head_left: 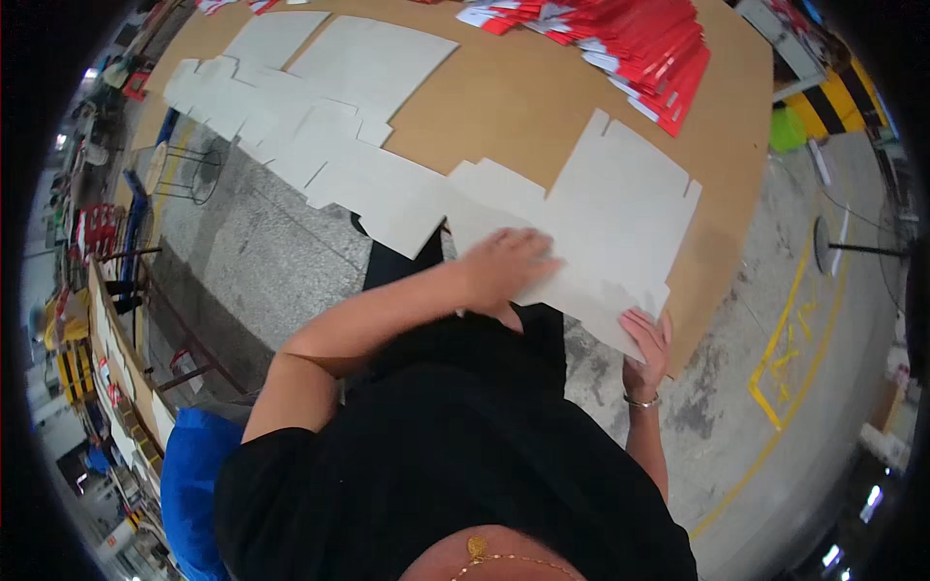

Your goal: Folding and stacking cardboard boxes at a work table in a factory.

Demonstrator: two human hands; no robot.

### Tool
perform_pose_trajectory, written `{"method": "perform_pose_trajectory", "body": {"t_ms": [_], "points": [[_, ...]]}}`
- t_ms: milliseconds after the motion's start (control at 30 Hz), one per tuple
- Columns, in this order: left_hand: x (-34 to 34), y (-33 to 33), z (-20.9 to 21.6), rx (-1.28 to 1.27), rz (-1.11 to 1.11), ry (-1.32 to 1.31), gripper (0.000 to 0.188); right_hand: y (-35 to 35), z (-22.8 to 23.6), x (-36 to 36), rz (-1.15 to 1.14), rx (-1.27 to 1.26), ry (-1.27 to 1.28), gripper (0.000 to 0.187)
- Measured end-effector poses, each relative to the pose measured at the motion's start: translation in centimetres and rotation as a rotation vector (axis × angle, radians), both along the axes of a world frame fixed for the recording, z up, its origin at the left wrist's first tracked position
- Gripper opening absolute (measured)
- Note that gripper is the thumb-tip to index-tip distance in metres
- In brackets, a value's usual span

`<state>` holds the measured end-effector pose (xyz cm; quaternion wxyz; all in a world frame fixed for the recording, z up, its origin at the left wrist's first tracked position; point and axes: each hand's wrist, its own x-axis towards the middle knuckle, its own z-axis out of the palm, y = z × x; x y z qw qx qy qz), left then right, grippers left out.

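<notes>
A white cardboard blank (625,194) with notched edges lies in front of me on a brown board-topped table (484,107). My left hand (509,266) rests on its near left part, fingers stretched out flat, the thumb pointing down past the near edge. At the near right corner, my right hand (647,344) holds the blank's edge, fingers over the top face; the underside of this grip is hidden. More white cardboard blanks (329,136) lie overlapping in a row to the left, some reaching the table's near edge.
Red and white folded packages (630,48) are heaped at the table's far side. A round-seated stool (160,167) stands left of the table. On the right are a thin black stand (862,250) and yellow floor lines (794,339). A blue item (199,489) is close at my left.
</notes>
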<state>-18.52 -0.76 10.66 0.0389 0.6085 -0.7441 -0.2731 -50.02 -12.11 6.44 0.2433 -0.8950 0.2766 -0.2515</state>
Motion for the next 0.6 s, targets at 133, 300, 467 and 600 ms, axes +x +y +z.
{"method": "perform_pose_trajectory", "body": {"t_ms": [133, 300, 467, 600], "points": [[0.1, -1.3, -4.8, -0.346, -0.047, 0.083, 0.069, 0.4, -0.3, -4.7, -0.143, 0.010, 0.130, 0.035], [-2.2, -3.0, -6.2, -0.408, 0.406, 0.370, 0.041, -0.2, 0.1, 0.4, -0.614, 0.495, -0.333, 0.068], [-4.2, -2.5, -5.7, -0.598, 0.138, -0.077, 0.040, -2.3, -0.4, 3.2, -0.364, -0.153, 0.076, 0.056], [-3.2, -1.4, -4.1, -0.666, 0.012, -0.251, 0.050, 0.5, -0.9, 6.9, 0.095, -0.106, 0.026, 0.036]]}}
